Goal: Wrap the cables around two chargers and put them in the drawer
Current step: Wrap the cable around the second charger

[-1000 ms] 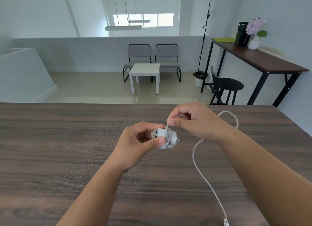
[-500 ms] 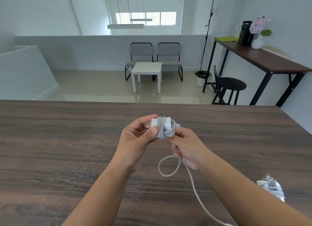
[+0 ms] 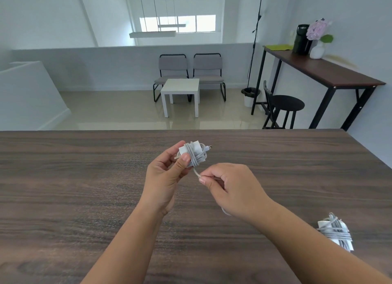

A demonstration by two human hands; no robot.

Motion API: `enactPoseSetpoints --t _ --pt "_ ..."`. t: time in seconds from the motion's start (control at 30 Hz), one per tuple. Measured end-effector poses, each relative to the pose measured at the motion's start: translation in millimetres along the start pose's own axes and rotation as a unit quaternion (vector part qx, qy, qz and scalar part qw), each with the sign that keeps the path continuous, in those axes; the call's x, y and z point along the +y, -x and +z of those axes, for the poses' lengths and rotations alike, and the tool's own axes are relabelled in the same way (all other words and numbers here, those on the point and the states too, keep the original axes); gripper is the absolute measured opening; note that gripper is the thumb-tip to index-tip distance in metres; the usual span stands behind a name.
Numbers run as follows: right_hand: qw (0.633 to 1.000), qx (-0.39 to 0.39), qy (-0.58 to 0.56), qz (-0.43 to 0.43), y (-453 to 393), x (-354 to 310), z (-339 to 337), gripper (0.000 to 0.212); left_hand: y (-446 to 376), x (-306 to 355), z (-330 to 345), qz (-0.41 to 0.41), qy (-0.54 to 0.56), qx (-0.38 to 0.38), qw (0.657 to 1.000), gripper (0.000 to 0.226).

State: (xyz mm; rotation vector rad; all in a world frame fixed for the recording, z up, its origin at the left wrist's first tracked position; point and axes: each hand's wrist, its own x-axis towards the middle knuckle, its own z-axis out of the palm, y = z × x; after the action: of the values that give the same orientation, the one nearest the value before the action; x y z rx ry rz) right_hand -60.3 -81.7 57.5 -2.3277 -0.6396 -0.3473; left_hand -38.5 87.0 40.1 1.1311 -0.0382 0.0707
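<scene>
— Charger (image 3: pixel 194 151) number one, where is it? I stand too far to see well.

— It is in the person's left hand (image 3: pixel 164 177), held above the dark wooden table (image 3: pixel 63 188), about the middle of it. The thumb presses on the near face and the fingers curl around the far side, so the hand grips it firmly. The metal prongs point to the left, toward the palm.

— And the cable (image 3: pixel 196 171)?

— Many grey-white turns already lie around the white body. A short piece comes out from the bottom of the bundle and goes down to the right hand (image 3: pixel 232 190). That hand is just near and right of the charger; thumb and forefinger pinch the cable, the other fingers are curled in. A small bit of cable also shows under the right wrist. How much loose cable is left, I cannot tell.

— Is there a second one?

— Yes, a second charger (image 3: pixel 335 230) lies on the table at the near right, beside the right forearm, well apart from both hands. Its cable is wound all around it.

— Behind the table?

— A white side table (image 3: pixel 180 88) and two grey chairs (image 3: pixel 191 69), far away.
</scene>
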Motion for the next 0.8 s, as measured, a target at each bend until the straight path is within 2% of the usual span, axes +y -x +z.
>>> enactPoseSetpoints --t 0.17,0.33,0.43,0.57,0.67,0.73,0.8 --pt "0.999 -0.009 0.036 -0.033 -7.6 -3.8 -14.7 0.023 -0.4 -1.1 -7.9 0.007 -0.028 -0.006 1.0 0.04" --pt "0.994 -0.029 0.079 -0.075 -18.8 -6.9 -30.6 0.038 0.1 2.4 -9.0 0.012 -0.05 -0.009 0.999 0.037" --pt "0.986 -0.053 0.108 -0.114 -21.8 -11.5 -31.3 0.037 -0.7 2.5 -6.9 0.024 -0.083 0.003 0.996 0.037" --pt "0.985 -0.062 0.114 -0.115 -29.4 -12.2 -35.5 0.037 1.1 0.1 -2.2 0.046 -0.138 -0.004 0.989 0.04" --pt "0.987 -0.05 0.103 -0.113 -38.8 -9.4 -47.9 0.025 2.2 0.2 -1.5 0.061 -0.183 -0.031 0.981 0.041" --pt "0.989 -0.066 0.092 -0.098 -45.2 -8.3 -55.1 0.014 0.9 1.4 -4.8 0.066 -0.219 -0.043 0.973 0.043" --pt "0.99 -0.096 0.072 -0.07 -50.5 -5.7 -60.1 0.008 -0.6 3.3 -8.9 0.084 -0.295 -0.057 0.95 0.041"
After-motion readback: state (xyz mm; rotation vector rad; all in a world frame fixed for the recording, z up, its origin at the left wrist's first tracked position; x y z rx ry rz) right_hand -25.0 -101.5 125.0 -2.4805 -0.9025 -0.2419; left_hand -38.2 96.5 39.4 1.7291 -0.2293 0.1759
